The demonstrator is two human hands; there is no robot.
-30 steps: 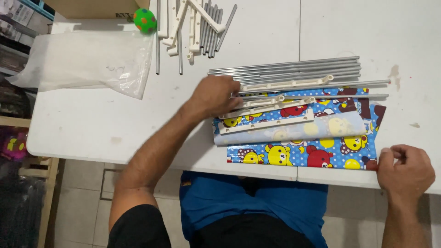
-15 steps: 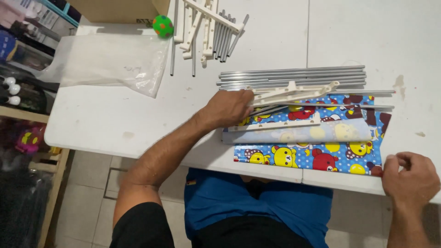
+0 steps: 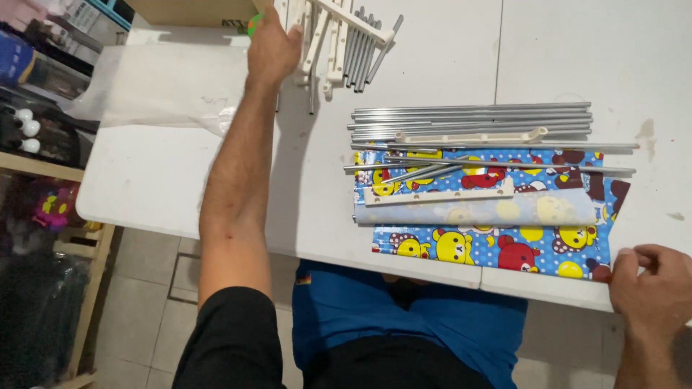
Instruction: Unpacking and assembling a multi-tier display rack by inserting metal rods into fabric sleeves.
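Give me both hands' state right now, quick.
Left hand: at the cream plastic frame pieces; grip cannot be told.
Right hand: curled shut, pinching the blue cartoon-print fabric corner.

Cardboard box, clear plastic bag, wooden shelf.

The left hand is stretched to the far edge of the white table, and it touches a pile of white plastic brackets and short grey tubes, beside a clear plastic bag. The right hand rests at the near edge, with its fingers on the corner of a blue cartoon-printed cloth. On this cloth lie long metal rods and two white plastic bars.
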